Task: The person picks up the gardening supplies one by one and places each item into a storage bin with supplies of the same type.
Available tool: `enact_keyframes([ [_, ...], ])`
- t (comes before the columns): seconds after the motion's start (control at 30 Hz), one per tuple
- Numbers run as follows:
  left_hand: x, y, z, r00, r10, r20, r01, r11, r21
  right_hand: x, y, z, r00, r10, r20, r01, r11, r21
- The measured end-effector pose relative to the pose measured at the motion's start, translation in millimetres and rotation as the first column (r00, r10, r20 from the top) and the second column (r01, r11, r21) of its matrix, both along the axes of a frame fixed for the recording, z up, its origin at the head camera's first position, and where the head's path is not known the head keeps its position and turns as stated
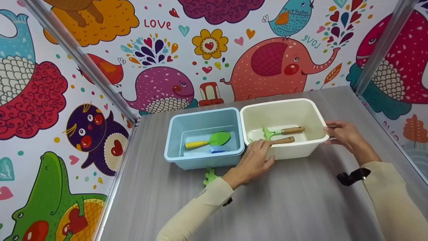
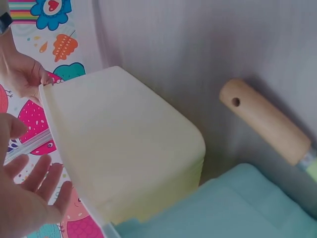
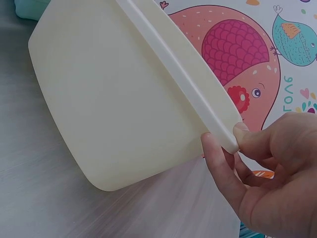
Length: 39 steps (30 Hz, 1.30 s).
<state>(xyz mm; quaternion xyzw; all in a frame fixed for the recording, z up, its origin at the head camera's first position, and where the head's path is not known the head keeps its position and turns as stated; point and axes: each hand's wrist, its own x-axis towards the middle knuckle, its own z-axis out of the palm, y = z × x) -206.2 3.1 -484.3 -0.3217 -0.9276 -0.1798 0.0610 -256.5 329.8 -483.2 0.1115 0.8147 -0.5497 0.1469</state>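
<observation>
A cream plastic bin [image 1: 284,152] stands on the table; in it lie a green hand rake [image 1: 268,133] with a wooden handle and a second tool whose wooden handle [image 1: 283,140] shows, its head hidden. My right hand [image 1: 344,134] pinches the bin's right rim between thumb and fingers, clearly seen in the right wrist view. At the bin's front left corner is my left hand [image 1: 252,162], reaching over the rim; in the left wrist view its fingers [image 2: 37,173] are spread and hold nothing.
A light blue bin [image 1: 204,162] adjoins on the left, holding a green trowel [image 1: 219,138] with a yellow handle and a small blue item [image 1: 219,149]. On the table before it lies a green-headed tool [image 1: 210,176], partly hidden by my left arm. Patterned walls border the table.
</observation>
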Motion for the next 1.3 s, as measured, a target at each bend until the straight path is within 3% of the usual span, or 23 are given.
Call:
enact_keyframes([
  [0.27, 8.0, -12.4, -12.4, 0.993, -0.060, -0.099, 0.064, 0.997, 0.036, 0.8, 1, 1.2, 1.000, 0.007, 0.022, -0.007, 1.000, 0.001],
  [0.43, 14.1, -19.7, -21.7, 0.995, -0.064, -0.080, 0.069, 0.996, 0.060, 0.6, 2, 0.6, 0.999, 0.014, 0.031, -0.015, 1.000, 0.009],
  [0.67, 25.9, -29.0, -29.7, 0.991, -0.064, -0.115, 0.065, 0.998, 0.000, 0.6, 4, -0.3, 0.999, 0.027, 0.024, -0.026, 0.999, -0.019],
  [0.87, 31.9, -38.7, -36.0, 0.994, -0.065, -0.089, 0.065, 0.998, -0.005, 0.2, 3, -1.6, 1.000, 0.026, 0.012, -0.026, 1.000, -0.014],
  [1.3, 43.2, -69.5, -70.2, 1.000, 0.006, 0.019, -0.007, 1.000, 0.028, 0.3, 2, -1.2, 0.999, 0.033, 0.020, -0.032, 0.999, -0.013],
])
